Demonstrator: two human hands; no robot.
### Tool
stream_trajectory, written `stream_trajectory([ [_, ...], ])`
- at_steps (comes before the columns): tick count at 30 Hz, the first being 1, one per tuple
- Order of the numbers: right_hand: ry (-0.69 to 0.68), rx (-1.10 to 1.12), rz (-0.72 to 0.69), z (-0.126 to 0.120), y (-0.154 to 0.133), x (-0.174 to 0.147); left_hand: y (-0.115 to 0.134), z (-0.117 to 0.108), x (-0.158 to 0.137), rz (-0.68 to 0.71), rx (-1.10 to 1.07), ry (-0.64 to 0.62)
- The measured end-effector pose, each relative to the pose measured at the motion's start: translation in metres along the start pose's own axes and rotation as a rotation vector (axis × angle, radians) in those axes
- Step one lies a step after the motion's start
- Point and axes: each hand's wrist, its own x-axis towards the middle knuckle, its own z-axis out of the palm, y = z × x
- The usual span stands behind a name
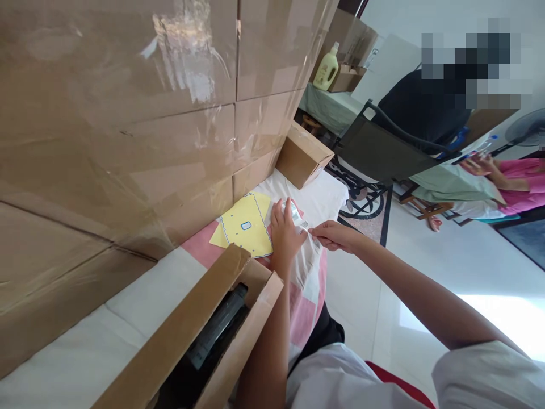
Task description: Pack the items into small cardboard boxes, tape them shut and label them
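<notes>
My left hand (pixel 286 232) rests over the cloth-covered surface, its fingers and thumb around a small clear-and-white item (pixel 294 215) with a shiny surface. Its exact kind is too small to make out, and the hand covers part of it. From the right, my right hand (pixel 332 235) pinches a thin, pale end (pixel 305 226) at the near side of that item. Close to my left hand, yellow paper sheets (pixel 236 227) lie overlapping, the upper one bearing a blue scalloped outline and a small blue-edged rectangle.
Stacked, taped cardboard boxes (pixel 140 142) form a wall on the left. An open carton (pixel 255 272) holding dark items stands nearest me; a smaller box (pixel 300 156) sits beyond my hands. Further off are a seated person (pixel 426 108), a person in pink (pixel 519 182) and a yellow jug (pixel 326 69).
</notes>
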Motion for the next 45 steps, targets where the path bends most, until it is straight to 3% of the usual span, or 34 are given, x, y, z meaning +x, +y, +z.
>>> stream_trajectory([
  [11,-0.05,0.067,0.019,0.002,0.009,0.014,-0.001,-0.001,0.001,-0.01,0.005,-0.031],
  [16,-0.102,0.11,0.02,-0.003,0.018,0.023,0.001,-0.01,0.003,-0.036,-0.129,-0.094],
  [19,-0.135,0.138,-0.002,-0.002,0.025,0.032,0.002,-0.009,0.006,-0.064,-0.247,-0.016],
  [22,-0.164,0.154,-0.044,0.0,0.032,0.039,0.004,-0.002,0.007,-0.098,-0.198,0.054],
  [31,-0.232,0.159,-0.123,-0.006,0.042,0.041,0.007,0.0,0.008,-0.118,-0.215,0.033],
  [35,-0.133,0.083,-0.19,0.001,0.043,0.043,0.008,0.001,0.008,-0.167,-0.224,0.007],
  [40,0.145,-0.102,-0.448,0.015,0.05,0.049,0.006,0.003,0.007,-0.199,-0.253,0.007],
  [45,0.165,-0.182,-0.541,0.013,0.06,0.059,0.005,0.009,0.006,-0.236,-0.31,0.008],
])
